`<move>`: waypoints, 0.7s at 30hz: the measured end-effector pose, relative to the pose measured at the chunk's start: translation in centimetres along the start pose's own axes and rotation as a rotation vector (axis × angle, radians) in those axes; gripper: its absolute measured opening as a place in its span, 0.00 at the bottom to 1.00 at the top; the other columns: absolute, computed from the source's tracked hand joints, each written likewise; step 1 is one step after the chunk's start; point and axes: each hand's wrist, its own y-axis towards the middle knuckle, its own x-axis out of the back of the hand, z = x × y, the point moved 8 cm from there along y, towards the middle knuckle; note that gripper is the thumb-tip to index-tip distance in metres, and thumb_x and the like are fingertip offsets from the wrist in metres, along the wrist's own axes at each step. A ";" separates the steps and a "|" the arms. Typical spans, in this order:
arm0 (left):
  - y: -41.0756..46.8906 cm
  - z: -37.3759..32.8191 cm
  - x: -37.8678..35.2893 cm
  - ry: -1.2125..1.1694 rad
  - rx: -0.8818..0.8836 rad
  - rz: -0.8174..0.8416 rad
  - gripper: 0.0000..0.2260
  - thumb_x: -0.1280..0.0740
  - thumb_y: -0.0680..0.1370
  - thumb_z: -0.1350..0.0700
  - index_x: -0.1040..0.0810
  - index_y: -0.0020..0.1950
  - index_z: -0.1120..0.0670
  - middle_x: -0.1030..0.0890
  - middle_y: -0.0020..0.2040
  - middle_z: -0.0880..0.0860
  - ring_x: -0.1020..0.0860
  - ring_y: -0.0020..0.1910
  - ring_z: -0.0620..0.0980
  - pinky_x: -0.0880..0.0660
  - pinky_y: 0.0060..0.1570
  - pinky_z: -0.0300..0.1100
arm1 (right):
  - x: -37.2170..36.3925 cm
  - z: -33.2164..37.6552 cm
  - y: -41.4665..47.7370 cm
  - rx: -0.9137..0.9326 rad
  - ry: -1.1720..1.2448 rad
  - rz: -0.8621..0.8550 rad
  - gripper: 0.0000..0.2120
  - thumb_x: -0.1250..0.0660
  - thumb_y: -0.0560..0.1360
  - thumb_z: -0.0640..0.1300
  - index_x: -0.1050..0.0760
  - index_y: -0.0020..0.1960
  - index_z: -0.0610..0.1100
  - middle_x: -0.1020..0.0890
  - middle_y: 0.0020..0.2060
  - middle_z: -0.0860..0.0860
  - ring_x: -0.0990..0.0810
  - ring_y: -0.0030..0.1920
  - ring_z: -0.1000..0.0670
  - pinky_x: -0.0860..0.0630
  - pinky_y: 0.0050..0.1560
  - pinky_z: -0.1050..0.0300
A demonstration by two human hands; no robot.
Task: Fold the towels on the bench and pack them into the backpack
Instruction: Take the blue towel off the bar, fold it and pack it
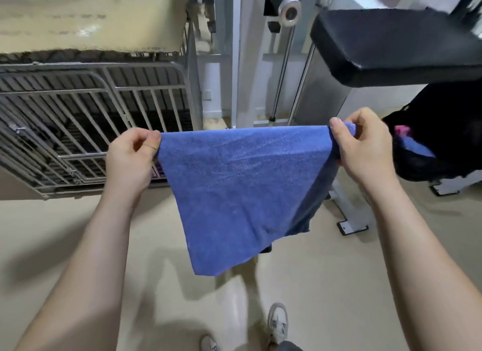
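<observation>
Blue towel [240, 183] is held spread below and left of the bench [391, 42], each upper corner pinched between thumb and fingers of the left hand [130, 160] and right hand [362, 147]. Limp, light, soft behaviour is expected; grip is best taken at corners.

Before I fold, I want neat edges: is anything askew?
Yes. The towel hangs crooked between the left hand and right hand: its bottom edge slants, left corner lowest.

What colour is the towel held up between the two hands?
Blue, plain with no pattern; the towel shows best in the head view, the only one.
</observation>
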 end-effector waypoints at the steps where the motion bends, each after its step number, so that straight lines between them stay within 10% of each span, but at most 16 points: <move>1: -0.4 -0.3 -1.3 -0.067 0.036 0.038 0.11 0.37 0.81 0.57 0.26 0.38 0.50 0.27 0.25 0.45 0.32 0.25 0.43 0.34 0.27 0.36 | 1.0 -1.0 0.4 -0.062 0.086 0.024 0.13 0.35 0.77 0.49 0.32 0.39 0.43 0.30 0.31 0.51 0.31 0.32 0.53 0.28 0.29 0.63; 5: -2.4 -1.4 -6.9 -0.130 0.113 0.160 0.13 0.39 0.81 0.59 0.28 0.36 0.52 0.33 0.22 0.44 0.37 0.21 0.42 0.40 0.23 0.34 | 4.9 -4.8 2.1 -0.266 0.339 0.168 0.13 0.34 0.78 0.50 0.30 0.39 0.44 0.32 0.35 0.50 0.30 0.39 0.50 0.23 0.29 0.60; 14: -5.6 -10.5 -21.5 -0.067 -0.017 0.196 0.12 0.38 0.81 0.58 0.27 0.37 0.51 0.30 0.28 0.48 0.35 0.23 0.42 0.39 0.23 0.34 | 18.9 -10.2 10.7 -0.065 0.313 0.116 0.13 0.32 0.77 0.49 0.30 0.37 0.47 0.27 0.32 0.51 0.28 0.31 0.54 0.24 0.26 0.59; 21: -2.3 -16.6 -28.1 0.258 -0.216 -0.019 0.07 0.35 0.78 0.52 0.23 0.41 0.51 0.23 0.32 0.49 0.27 0.33 0.49 0.30 0.40 0.45 | 19.9 -17.2 17.6 -0.140 0.364 0.467 0.11 0.31 0.72 0.28 0.20 0.53 0.36 0.17 0.44 0.43 0.18 0.40 0.53 0.22 0.37 0.66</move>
